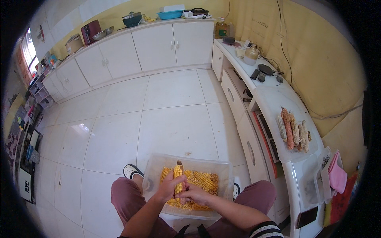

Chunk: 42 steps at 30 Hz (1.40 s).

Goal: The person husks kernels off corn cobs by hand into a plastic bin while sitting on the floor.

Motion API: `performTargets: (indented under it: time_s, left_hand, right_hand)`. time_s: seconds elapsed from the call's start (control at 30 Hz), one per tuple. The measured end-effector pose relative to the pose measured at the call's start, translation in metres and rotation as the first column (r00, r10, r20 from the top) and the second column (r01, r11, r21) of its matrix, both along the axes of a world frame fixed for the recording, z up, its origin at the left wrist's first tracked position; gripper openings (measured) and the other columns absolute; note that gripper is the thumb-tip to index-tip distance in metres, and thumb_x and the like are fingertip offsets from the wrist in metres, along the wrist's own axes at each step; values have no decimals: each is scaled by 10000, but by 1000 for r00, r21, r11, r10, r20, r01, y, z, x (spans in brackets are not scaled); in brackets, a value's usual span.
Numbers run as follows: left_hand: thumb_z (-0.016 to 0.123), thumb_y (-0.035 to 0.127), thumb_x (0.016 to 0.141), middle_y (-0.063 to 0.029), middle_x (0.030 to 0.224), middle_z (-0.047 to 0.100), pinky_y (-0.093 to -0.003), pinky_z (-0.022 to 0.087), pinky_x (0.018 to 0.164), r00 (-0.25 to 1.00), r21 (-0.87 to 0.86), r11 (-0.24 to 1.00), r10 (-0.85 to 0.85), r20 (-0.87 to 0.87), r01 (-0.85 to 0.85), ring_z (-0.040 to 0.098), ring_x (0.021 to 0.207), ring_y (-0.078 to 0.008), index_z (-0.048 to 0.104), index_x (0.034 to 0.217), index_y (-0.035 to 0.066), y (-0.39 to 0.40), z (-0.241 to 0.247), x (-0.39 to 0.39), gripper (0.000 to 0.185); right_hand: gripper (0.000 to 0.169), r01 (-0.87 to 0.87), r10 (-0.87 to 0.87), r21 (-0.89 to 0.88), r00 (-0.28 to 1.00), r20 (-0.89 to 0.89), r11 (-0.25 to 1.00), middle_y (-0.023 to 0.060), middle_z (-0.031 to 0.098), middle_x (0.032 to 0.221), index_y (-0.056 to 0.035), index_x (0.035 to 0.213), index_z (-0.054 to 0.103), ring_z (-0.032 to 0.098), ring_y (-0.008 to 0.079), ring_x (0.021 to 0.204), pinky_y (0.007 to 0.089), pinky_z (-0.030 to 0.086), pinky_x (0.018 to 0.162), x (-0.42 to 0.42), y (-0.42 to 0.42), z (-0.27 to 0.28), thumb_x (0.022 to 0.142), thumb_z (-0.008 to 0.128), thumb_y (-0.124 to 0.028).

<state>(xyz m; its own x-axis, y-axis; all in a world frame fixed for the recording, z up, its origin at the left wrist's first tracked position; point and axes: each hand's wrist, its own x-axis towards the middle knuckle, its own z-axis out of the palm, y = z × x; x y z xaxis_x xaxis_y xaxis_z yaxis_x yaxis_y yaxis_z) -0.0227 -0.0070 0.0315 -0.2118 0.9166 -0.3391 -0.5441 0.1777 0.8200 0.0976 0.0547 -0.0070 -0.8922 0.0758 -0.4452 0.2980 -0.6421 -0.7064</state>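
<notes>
My left hand (167, 186) is closed around an ear of yellow corn (178, 174), held upright over a clear plastic bin (227, 181). My right hand (195, 194) grips the lower part of the corn, against a reddish cob (185, 190) that shows between the hands; how far each hand holds which is partly hidden by the fingers. Inside the bin, between my knees, lie loose yellow kernels (195, 182) and several ears of corn (207, 181).
Several stripped corncobs (288, 129) lie on the white cabinet (276, 95) at the right. Nearer are a pink cloth (337, 174) over a plastic container and a dark phone (307, 217). White cupboards (157, 44) line the back wall.
</notes>
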Motion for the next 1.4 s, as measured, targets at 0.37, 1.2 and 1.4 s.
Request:
performTargets:
  time_s: [0.37, 1.2, 1.4]
  left_hand:
    - [525, 179, 827, -59, 715, 525, -257, 453, 513, 957, -70, 981, 192, 217, -181, 534, 592, -140, 463, 829, 41, 7, 5, 11, 151]
    - [539, 212, 829, -50, 699, 496, -262, 451, 464, 956, -46, 955, 292, -10, -292, 520, 565, -144, 458, 865, 59, 11, -7, 5, 177]
    - [553, 207, 822, -46, 691, 503, -257, 454, 498, 946, -23, 949, 311, -94, -315, 519, 584, -137, 471, 869, 59, 11, -14, 4, 176]
  right_hand:
    - [164, 57, -58, 18, 998, 36, 998, 72, 533, 652, -28, 818, 500, 498, 138, 560, 224, 352, 471, -1, -15, -20, 666, 550, -59]
    - [730, 227, -222, 223, 974, -45, 948, 81, 466, 1040, -1, 1322, 119, 485, 102, 719, 224, 415, 584, -4, -19, 28, 805, 565, -262]
    - [747, 284, -229, 525, 959, -169, 802, 108, 424, 1151, -14, 1330, 106, 487, 128, 840, 245, 425, 667, -10, -22, -3, 810, 545, -321]
